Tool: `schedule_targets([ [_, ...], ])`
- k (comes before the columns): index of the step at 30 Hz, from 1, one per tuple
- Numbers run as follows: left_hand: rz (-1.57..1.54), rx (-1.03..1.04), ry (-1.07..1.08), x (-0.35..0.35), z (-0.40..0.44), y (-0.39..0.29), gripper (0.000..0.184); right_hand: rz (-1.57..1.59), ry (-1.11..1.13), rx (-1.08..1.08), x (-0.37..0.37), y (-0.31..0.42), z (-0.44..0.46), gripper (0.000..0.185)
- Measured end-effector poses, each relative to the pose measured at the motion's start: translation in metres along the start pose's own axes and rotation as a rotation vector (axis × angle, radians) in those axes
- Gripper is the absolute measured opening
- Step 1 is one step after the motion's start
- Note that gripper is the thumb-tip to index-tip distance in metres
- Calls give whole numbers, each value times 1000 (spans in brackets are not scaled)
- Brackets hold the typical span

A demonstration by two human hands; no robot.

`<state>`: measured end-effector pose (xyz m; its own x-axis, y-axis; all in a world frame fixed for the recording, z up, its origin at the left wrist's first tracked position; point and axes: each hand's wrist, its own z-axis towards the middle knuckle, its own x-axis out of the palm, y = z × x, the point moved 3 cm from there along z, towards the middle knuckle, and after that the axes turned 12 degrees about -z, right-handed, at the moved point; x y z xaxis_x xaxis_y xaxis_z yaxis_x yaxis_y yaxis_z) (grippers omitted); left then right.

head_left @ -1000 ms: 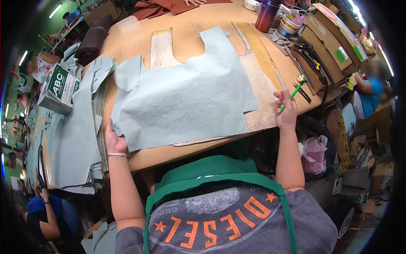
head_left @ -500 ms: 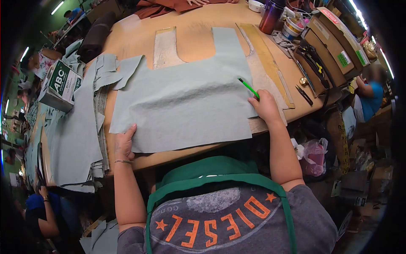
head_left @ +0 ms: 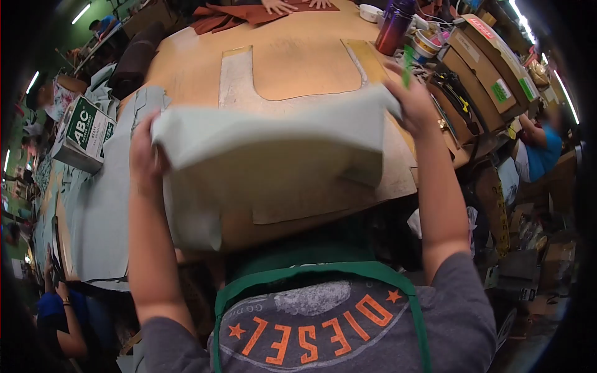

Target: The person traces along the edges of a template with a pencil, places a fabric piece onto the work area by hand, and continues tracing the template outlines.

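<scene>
A light grey-green sheet [head_left: 280, 133] hangs lifted between my two hands, blurred by motion, its near part drooping over the table edge. My left hand [head_left: 148, 152] is closed on its left corner. At the right corner, my right hand [head_left: 410, 102] grips the sheet and also has a green pen [head_left: 408, 65] between its fingers. Beneath the sheet, a worn pale pattern board [head_left: 398, 168] with a U-shaped cutout lies on the table, partly covered.
Stacked grey-green sheets [head_left: 102, 211] and an ABC tin [head_left: 84, 133] stand left. A purple-red bottle [head_left: 394, 26], tubs [head_left: 426, 45] and cardboard boxes [head_left: 479, 65] line the right. Across the table [head_left: 292, 62], another person's hands [head_left: 280, 6] rest on brown-red material [head_left: 233, 17].
The sheet has come up off the board, exposing the U-shaped cutout. Both my hands have moved away from my body with it. The other person's hands now show more, spread on the brown-red material.
</scene>
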<state>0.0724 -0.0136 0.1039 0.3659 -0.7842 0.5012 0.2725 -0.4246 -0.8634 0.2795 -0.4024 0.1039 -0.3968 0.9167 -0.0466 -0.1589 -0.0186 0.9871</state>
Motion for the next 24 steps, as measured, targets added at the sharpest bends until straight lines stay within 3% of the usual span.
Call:
schedule_targets([
  [1,-262,-123,-74,-17,55,-2,22,-76,-71,41,-4,-14,46,40],
  [2,-225,-17,-139,-11,91,-24,23,5,-223,52,8,5,66,35],
  [3,-124,141,-153,20,103,-55,22,41,-227,-23,-4,10,109,29],
  [4,-126,302,-167,28,127,-88,23,28,-338,29,8,57,103,25],
  [5,-138,335,-196,51,126,-118,24,120,-114,-204,-33,51,174,23],
  [6,-150,367,-230,71,123,-144,24,85,-352,-331,0,103,138,16],
  [7,-174,361,-198,70,135,-169,25,178,-252,-465,3,124,141,12],
  [10,-118,376,-192,64,132,-185,24,211,-80,-448,0,139,148,13],
  [11,-79,384,-204,67,122,-182,24,100,-142,-408,0,133,147,14],
  [13,-53,240,-160,54,108,-151,25,-127,-264,-322,1,111,135,17],
  [16,32,64,-71,-3,107,-78,28,-139,-247,1,10,55,108,31],
  [21,-75,-299,-270,-32,45,53,39,-140,-200,181,-13,-75,86,40],
  [24,-85,-414,-312,-52,21,104,43,-245,-241,291,-21,-105,52,40],
])
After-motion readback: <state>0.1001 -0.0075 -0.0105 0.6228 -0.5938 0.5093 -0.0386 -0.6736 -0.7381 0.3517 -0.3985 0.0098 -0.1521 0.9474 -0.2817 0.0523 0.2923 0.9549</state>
